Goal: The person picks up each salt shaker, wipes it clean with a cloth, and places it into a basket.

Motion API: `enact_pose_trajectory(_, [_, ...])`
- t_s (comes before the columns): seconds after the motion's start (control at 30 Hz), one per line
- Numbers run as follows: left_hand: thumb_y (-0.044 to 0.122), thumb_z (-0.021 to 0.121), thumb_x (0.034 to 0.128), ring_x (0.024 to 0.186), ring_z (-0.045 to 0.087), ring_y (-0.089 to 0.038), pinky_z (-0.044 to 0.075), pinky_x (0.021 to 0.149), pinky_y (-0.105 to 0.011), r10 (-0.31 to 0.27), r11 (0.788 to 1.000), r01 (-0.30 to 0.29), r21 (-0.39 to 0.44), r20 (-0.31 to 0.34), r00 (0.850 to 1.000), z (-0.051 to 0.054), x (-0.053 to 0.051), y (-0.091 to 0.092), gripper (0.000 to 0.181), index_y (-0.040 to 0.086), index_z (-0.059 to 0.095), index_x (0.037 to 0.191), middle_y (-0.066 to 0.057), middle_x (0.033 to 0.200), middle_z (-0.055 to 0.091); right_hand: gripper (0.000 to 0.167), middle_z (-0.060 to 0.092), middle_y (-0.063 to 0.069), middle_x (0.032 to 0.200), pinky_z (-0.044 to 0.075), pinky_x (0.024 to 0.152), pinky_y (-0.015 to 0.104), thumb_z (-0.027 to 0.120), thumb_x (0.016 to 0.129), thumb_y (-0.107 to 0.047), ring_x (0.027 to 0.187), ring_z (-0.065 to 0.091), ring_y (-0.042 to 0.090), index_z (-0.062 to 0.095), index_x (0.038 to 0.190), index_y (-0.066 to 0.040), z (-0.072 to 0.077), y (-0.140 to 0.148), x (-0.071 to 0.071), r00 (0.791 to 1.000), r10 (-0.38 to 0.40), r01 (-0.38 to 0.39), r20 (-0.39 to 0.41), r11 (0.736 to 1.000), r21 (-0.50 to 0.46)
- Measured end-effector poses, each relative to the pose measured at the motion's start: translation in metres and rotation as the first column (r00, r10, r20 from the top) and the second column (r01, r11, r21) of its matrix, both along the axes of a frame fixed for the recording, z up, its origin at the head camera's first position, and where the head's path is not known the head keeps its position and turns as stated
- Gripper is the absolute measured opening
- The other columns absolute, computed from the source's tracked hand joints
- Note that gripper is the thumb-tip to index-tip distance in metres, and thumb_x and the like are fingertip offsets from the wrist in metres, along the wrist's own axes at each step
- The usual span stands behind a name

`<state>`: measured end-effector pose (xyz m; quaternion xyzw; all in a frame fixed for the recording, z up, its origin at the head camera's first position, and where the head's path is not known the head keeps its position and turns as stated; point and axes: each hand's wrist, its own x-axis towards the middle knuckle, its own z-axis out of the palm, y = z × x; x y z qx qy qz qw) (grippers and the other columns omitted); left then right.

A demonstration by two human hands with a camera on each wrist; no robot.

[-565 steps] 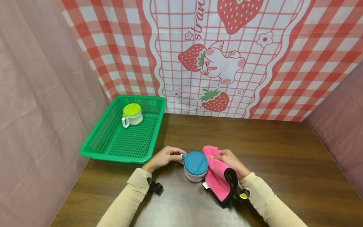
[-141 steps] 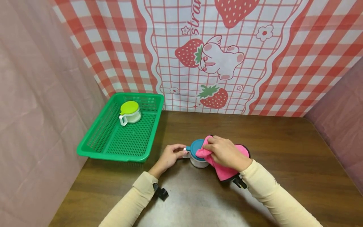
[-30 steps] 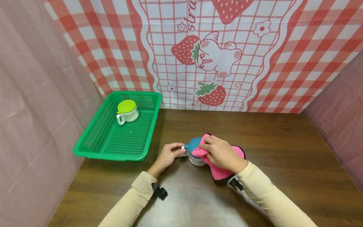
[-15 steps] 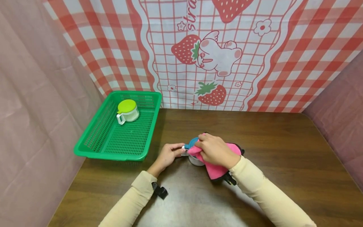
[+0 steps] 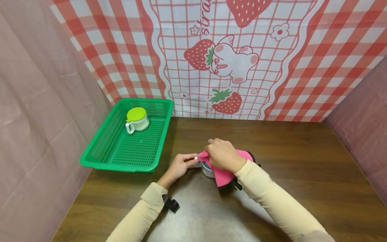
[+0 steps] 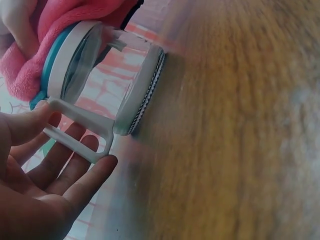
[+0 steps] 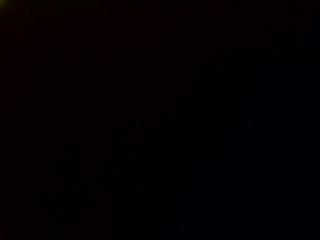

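Note:
A clear jar with a white handle and a blue lid stands on the table in front of me. My left hand holds that handle between thumb and fingers, seen closely in the left wrist view. Over the lid lies a pink cloth with black edging, bunched in my right hand. Cloth and hand cover most of the lid in the head view; only a sliver of blue shows. The right wrist view is almost wholly black.
At the left of the wooden table stands a green plastic basket. Inside it sits another jar with a lime-green lid. A red-and-white strawberry cloth hangs behind the table, and pink drapes close the sides.
My right hand has slid left across the lid with the cloth, covering more of the blue. Earlier the cloth was at the jar's side. My left hand stays at the handle.

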<state>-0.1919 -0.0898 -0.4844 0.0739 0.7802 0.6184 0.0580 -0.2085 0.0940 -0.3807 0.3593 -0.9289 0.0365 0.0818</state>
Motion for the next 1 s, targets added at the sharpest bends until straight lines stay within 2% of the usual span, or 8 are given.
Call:
enact_pose_trajectory(0.3, [0.005,0.064,0.0911,0.089,0.065,-0.01,0.059,0.08,-0.035,-0.002,1.0,0.002,0.014,0.004,1.0,0.001,0.001,0.0,0.03,-0.007,0.066,0.118,-0.026,0.116,0.067,0.006,0.066,0.007,0.081,0.054,0.062,0.046,0.07,0.076,-0.013,0.079,0.065,0.027,0.074,0.079,-0.013,0.008,-0.004,-0.01,0.988,-0.119,0.112,0.098,0.991,0.075])
enact_pose_trajectory(0.43, [0.005,0.065,0.0908,0.087,0.064,-0.008,0.059,0.079,-0.035,-0.003,1.0,0.003,0.016,-0.001,1.0,0.0,-0.001,0.001,0.028,-0.007,0.067,0.116,-0.025,0.114,0.068,0.006,0.066,0.007,0.084,0.054,0.065,0.047,0.071,0.075,-0.013,0.082,0.066,0.029,0.074,0.08,-0.014,0.009,-0.001,-0.014,0.98,-0.153,0.143,0.127,0.986,0.083])
enact_pose_trajectory(0.77, [0.004,0.065,0.0904,0.081,0.061,-0.004,0.059,0.077,-0.035,0.006,1.0,-0.006,0.025,-0.01,1.0,0.002,0.0,0.001,0.025,-0.008,0.067,0.112,-0.025,0.108,0.069,0.005,0.067,0.008,0.085,0.054,0.063,0.05,0.069,0.076,-0.011,0.08,0.066,0.031,0.073,0.075,-0.013,0.009,0.018,-0.022,0.971,-0.195,0.186,0.14,0.98,0.071])
enact_pose_trajectory(1.0, [0.005,0.066,0.0899,0.08,0.061,-0.005,0.059,0.076,-0.034,-0.001,1.0,0.001,0.014,0.0,1.0,0.002,0.002,0.002,0.025,-0.008,0.068,0.111,-0.025,0.106,0.069,0.006,0.065,0.008,0.079,0.054,0.058,0.048,0.069,0.077,-0.009,0.075,0.064,0.029,0.073,0.073,-0.012,0.006,0.024,-0.018,0.982,-0.156,0.15,0.108,0.987,0.061])
